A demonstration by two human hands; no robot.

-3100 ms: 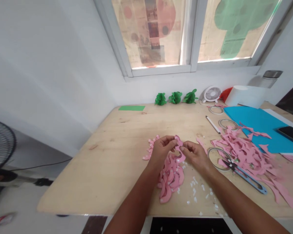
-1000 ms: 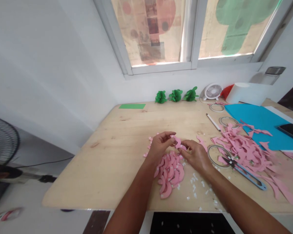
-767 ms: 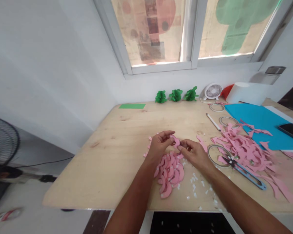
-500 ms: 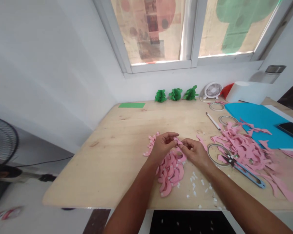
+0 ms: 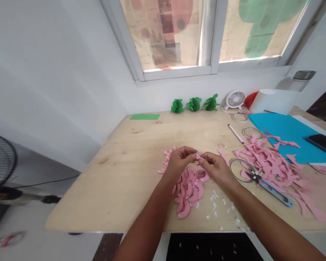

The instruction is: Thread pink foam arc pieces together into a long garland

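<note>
Between the fingertips of my left hand (image 5: 180, 159) and my right hand (image 5: 214, 165) is a small pink paper piece (image 5: 197, 156), pinched from both sides. Both hands are closed on it above the table. Under and in front of them lies a heap of curved pink paper pieces (image 5: 190, 190), some with white tabs at their ends. More small pink pieces (image 5: 166, 161) lie left of my left hand, partly hidden by it. Tiny white paper scraps (image 5: 214, 204) are scattered below my right forearm.
On the right are pink paper offcuts (image 5: 271, 163), thread snips (image 5: 273, 190), tape rings (image 5: 240, 117), a white pen (image 5: 235, 133), blue sheets (image 5: 277, 127) and a phone (image 5: 324, 144). Green paper figures (image 5: 194, 104), a small white fan (image 5: 235, 99) and a green strip (image 5: 145, 116) line the back.
My hands stay together on the small pink piece, with slight finger movement. The whole view has shifted a little; the things on the table stay in place.
</note>
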